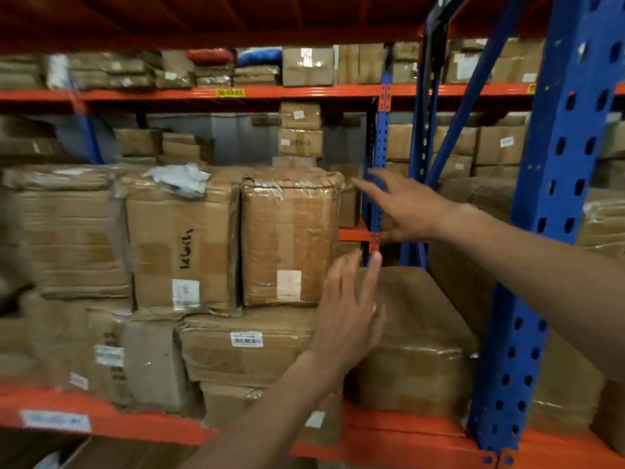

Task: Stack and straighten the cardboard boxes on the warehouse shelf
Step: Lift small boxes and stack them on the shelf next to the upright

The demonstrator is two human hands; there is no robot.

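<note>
A tape-wrapped cardboard box point(291, 238) stands upright in the upper row of the shelf, beside a taller box marked in black ink point(182, 252). Both rest on flatter cartons, one with a barcode label point(247, 346). My left hand point(348, 313) hovers with fingers spread just right of the wrapped box's lower corner, over a low brown carton point(416, 336). My right hand point(409, 204) reaches out flat, fingers apart, toward the box's upper right corner without touching it. Neither hand holds anything.
A blue rack upright point(541, 252) stands close at the right, with a thinner one point(375, 198) behind my right hand. An orange shelf beam point(111, 421) runs along the front. More cartons point(67, 238) fill the left and the upper shelf point(304, 66).
</note>
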